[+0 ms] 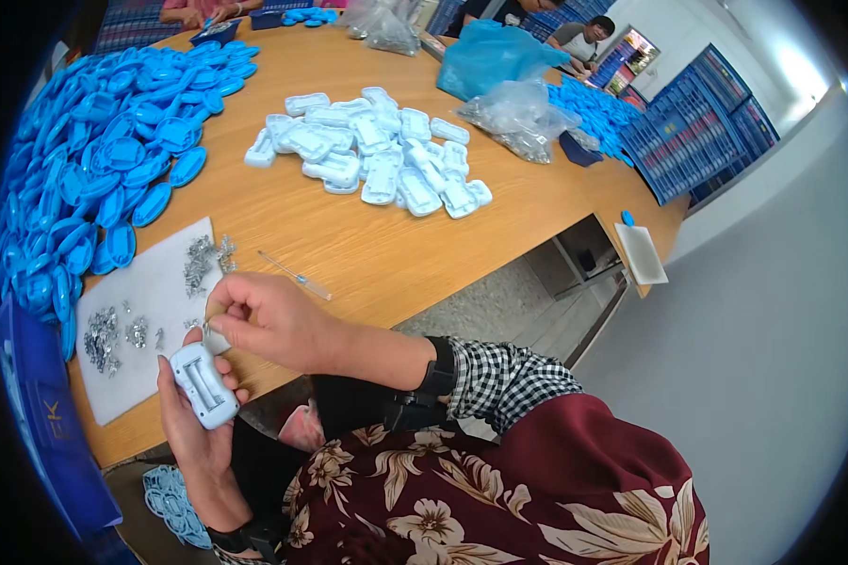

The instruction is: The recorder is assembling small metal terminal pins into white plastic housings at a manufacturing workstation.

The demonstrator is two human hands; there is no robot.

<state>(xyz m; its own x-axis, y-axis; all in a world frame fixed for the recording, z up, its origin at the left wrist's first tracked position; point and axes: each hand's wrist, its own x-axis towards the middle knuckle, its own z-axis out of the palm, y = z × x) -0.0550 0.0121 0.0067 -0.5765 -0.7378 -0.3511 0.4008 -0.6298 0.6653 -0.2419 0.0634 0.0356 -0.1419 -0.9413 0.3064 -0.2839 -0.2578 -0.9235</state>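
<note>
Cradled at a slant in the left hand [193,438], between thumb and fingertips: a pale-blue plastic battery-compartment casing [204,384], oblong with rounded corners, long rectangular recess facing up and uncovered, far end angled slightly left, near the front edge of the tabletop. Pinched in the right hand [269,320], just beyond that end: a slim part [206,324], too small to make out.

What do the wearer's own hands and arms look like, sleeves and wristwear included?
Both the left hand and the right hand are bare, without gloves. A black band circles the right forearm, below a black-and-white checked sleeve; maroon fabric covers the upper arm. The left wrist also has a dark band, with a little checked cloth at the picture's edge.
</note>
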